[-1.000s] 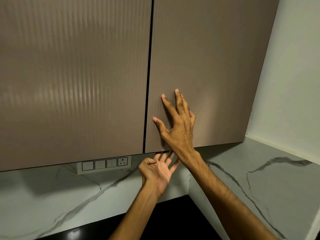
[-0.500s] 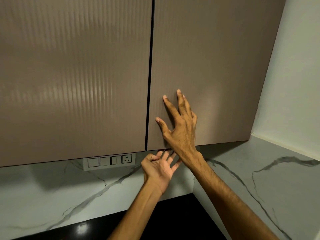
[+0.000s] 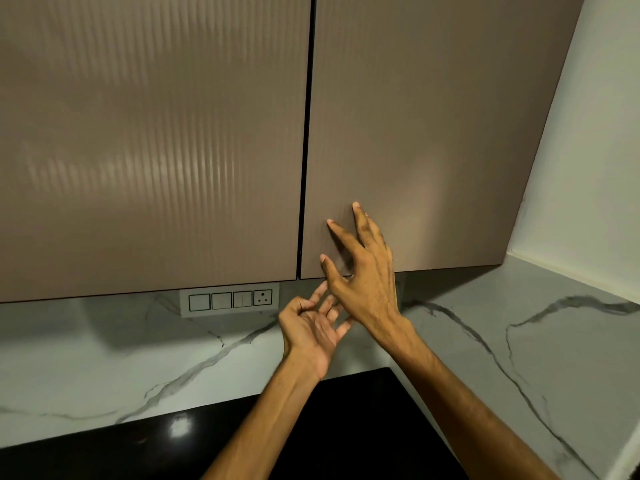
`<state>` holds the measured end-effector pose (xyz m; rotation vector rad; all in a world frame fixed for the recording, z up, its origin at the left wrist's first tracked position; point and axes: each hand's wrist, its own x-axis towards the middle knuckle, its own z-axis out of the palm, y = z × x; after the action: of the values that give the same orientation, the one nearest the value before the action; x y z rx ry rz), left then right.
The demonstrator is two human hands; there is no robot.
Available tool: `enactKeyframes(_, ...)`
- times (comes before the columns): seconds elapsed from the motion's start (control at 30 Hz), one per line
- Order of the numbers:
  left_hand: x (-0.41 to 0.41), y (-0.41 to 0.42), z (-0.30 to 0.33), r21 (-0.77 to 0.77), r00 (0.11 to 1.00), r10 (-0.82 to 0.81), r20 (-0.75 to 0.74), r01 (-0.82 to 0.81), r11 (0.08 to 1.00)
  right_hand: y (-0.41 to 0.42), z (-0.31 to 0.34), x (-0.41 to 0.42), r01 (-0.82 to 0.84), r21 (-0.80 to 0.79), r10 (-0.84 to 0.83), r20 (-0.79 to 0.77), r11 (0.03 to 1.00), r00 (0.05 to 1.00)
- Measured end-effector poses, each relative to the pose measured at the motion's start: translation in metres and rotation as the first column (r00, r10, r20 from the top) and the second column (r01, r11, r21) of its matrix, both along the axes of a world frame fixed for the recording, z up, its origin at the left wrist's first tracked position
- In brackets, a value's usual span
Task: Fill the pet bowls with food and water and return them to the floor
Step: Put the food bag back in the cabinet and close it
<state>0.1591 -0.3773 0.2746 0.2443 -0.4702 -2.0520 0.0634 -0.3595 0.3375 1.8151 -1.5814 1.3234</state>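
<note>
No pet bowl, food or water is in view. Two ribbed taupe wall-cabinet doors fill the top of the head view, both closed. My right hand (image 3: pixel 363 271) is raised with fingers spread, its fingertips at the lower left corner of the right cabinet door (image 3: pixel 433 133). My left hand (image 3: pixel 311 330) is palm up with fingers apart, just under that door's bottom edge. Neither hand holds anything.
The left cabinet door (image 3: pixel 156 133) hangs beside it, split by a dark gap. A white switch and socket plate (image 3: pixel 230 300) sits on the marble backsplash (image 3: pixel 104 358). A black glossy counter (image 3: pixel 346 427) lies below. A white wall (image 3: pixel 588 168) closes the right side.
Both hands have dropped slightly and the right hand's fingers have eased back from the door face. The view has tilted up a little. The cabinet doors stay closed.
</note>
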Motion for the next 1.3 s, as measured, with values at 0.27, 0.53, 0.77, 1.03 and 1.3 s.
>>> enactKeyframes(0.27, 0.035, 0.006, -0.004, 0.052, 0.992, 0.113, 0.062, -0.117, 0.992, 0.016, -0.011, 0.021, -0.077, 0.010, 0.076, 0.091, 0.997, 0.993)
enactKeyframes(0.53, 0.080, -0.003, 0.002, 0.088, 0.968, 0.249, -0.016, -0.247, 0.965, 0.018, -0.008, 0.054, -0.137, -0.076, 0.143, 0.076, 0.988, 0.987)
enactKeyframes(0.77, 0.109, -0.007, 0.011, 0.011, 0.960, 0.281, -0.001, -0.281, 0.960, 0.007, 0.002, 0.077, -0.162, -0.127, 0.171, 0.069, 0.979, 0.983)
enactKeyframes(1.03, 0.110, -0.008, 0.016, 0.018, 0.960, 0.279, 0.006, -0.279, 0.960, -0.009, 0.020, 0.081, -0.105, -0.181, 0.098, -0.051, 0.978, 0.994)
enactKeyframes(1.3, 0.110, -0.006, 0.014, -0.019, 0.951, 0.299, 0.081, -0.299, 0.954, -0.014, 0.024, 0.076, -0.079, -0.214, 0.064, -0.073, 0.974, 0.995)
